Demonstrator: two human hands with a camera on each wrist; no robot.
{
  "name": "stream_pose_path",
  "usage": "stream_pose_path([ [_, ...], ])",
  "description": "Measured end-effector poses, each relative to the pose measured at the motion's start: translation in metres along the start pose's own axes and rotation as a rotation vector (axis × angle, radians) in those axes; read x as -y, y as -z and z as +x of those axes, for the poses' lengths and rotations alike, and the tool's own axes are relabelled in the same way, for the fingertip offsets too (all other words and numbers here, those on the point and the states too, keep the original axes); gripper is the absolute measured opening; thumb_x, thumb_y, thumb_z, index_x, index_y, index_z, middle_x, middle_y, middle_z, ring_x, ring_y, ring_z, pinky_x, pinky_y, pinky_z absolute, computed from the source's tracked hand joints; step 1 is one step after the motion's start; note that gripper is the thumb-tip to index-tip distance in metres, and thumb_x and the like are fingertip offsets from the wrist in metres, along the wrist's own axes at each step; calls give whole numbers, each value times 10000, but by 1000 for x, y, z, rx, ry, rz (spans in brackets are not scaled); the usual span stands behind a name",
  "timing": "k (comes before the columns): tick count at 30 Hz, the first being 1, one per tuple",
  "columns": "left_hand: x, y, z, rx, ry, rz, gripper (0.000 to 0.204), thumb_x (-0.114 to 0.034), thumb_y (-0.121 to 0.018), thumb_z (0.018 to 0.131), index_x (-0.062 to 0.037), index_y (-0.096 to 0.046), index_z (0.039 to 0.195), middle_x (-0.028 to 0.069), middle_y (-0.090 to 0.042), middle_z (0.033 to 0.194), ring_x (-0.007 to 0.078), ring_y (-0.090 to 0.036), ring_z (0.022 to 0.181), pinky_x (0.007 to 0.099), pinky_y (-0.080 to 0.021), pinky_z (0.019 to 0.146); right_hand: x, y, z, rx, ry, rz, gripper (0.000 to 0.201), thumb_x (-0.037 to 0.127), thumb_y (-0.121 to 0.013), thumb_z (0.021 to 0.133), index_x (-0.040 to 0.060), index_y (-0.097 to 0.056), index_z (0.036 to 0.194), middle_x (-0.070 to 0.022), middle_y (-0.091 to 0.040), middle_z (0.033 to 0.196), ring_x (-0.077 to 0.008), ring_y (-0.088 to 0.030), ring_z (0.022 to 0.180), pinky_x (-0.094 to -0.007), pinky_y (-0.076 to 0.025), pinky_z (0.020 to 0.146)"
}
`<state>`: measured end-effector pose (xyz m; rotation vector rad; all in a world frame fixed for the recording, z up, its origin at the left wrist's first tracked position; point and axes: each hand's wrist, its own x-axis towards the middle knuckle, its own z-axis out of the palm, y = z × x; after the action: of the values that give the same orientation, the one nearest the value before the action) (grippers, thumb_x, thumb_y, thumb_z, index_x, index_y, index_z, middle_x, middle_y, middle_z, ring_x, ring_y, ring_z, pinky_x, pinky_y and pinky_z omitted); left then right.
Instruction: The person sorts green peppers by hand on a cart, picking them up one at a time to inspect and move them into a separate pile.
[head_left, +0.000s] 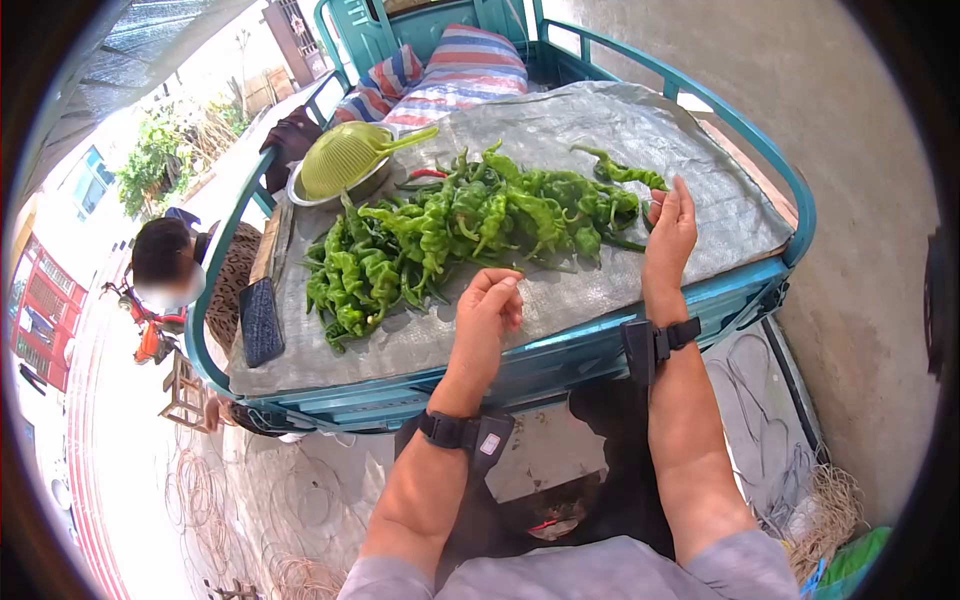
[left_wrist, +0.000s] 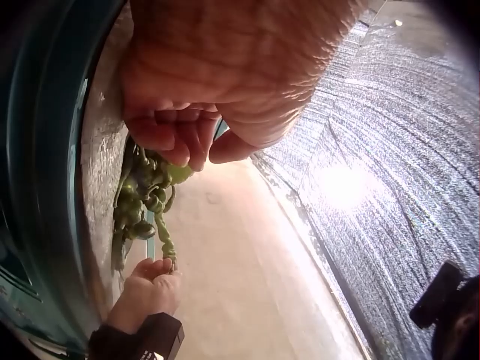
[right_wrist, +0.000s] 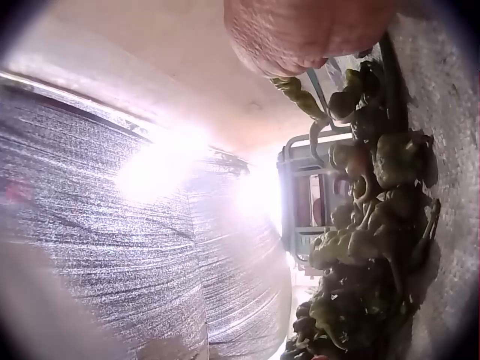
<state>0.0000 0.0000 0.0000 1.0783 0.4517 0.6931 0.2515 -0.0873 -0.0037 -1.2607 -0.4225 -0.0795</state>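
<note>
A long, twisted green pepper (head_left: 625, 172) runs out from the fingertips of my right hand (head_left: 672, 240), which holds it by one end at the right side of a pepper pile (head_left: 470, 220). The same pepper (left_wrist: 165, 238) stretches from the right hand (left_wrist: 146, 289) in the left wrist view. My left hand (head_left: 488, 315) hovers at the near edge of the pile, fingers loosely curled and the thumb close to them. Nothing shows between the left fingertips (left_wrist: 176, 154). In the right wrist view, the back of the right hand hides its grip.
The peppers lie on a grey woven sheet (head_left: 390, 360) in a teal cart bed with side rails (head_left: 690, 85). A yellow-green strainer (head_left: 345, 160) sits over a metal bowl (head_left: 300, 195). A phone (head_left: 261, 322) lies front left. Another person (head_left: 225, 270) is beyond the left rail.
</note>
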Motion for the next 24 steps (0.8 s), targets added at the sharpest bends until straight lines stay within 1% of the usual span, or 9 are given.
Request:
stream_pose_path([
  [2,-6,-1,-2,-27,21,-20,125,-162,-575,956,-65,-602,1030,-20,-546,731,83,-498,611,211,-401,560,6,0,-6,-103,-35,-15,557,260,-558,1002,38,-350,1469,-80,-621,1086,-124,-573,850,-263,-484,757],
  [5,0,-6,1,-28,17,9,108,-142,-574,964,-60,-599,1029,-18,-545,746,81,-501,622,213,-405,567,-15,11,0,-141,3,-138,499,225,-551,992,8,-391,1412,-108,-648,1033,-179,-597,884,-331,-492,773],
  [9,9,-1,6,-4,-6,-8,107,-128,-577,971,-51,-597,1042,-10,-553,767,82,-513,637,222,-420,578,1,4,-17,22,121,-462,409,284,-606,941,59,-511,1269,-117,-684,979,-262,-653,866,-376,-493,772],
  [10,8,0,7,1,-10,-4,108,-126,-578,972,-49,-596,1044,-8,-555,771,82,-515,639,224,-423,580,9,-3,-23,13,119,-569,339,312,-649,907,94,-550,1146,-98,-694,915,-308,-668,866,-410,-495,748],
  [13,8,0,6,6,-11,-5,114,-125,-580,972,-44,-595,1050,-4,-562,777,82,-519,643,228,-431,585,17,-9,-33,211,98,-673,328,326,-672,887,98,-543,1084,-80,-701,881,-323,-671,855,-435,-495,721],
  [17,8,-1,5,4,-1,-5,117,-125,-580,972,-43,-594,1054,0,-570,780,82,-526,647,230,-435,586,-7,-13,-28,186,188,-554,285,238,-653,896,80,-529,1098,-110,-702,867,-329,-676,820,-436,-499,706],
  [20,10,-1,6,16,-22,25,119,-129,-579,973,-45,-593,1055,1,-573,779,83,-533,648,231,-435,585,-9,-13,-26,102,106,-404,273,184,-611,911,41,-516,1123,-126,-705,861,-281,-689,743,-403,-511,665],
  [23,9,-2,4,14,-19,30,121,-135,-579,974,-46,-594,1055,2,-572,776,85,-536,645,232,-436,583,12,-5,-23,44,-86,-83,278,158,-578,918,12,-501,1142,-115,-708,844,-199,-685,664,-341,-513,577],
  [24,9,-2,5,17,-24,31,121,-135,-578,974,-47,-595,1056,2,-572,776,85,-536,644,231,-436,582,14,-2,-19,31,-138,-11,255,144,-531,950,7,-477,1158,-121,-703,899,-147,-672,631,-270,-496,502],
])
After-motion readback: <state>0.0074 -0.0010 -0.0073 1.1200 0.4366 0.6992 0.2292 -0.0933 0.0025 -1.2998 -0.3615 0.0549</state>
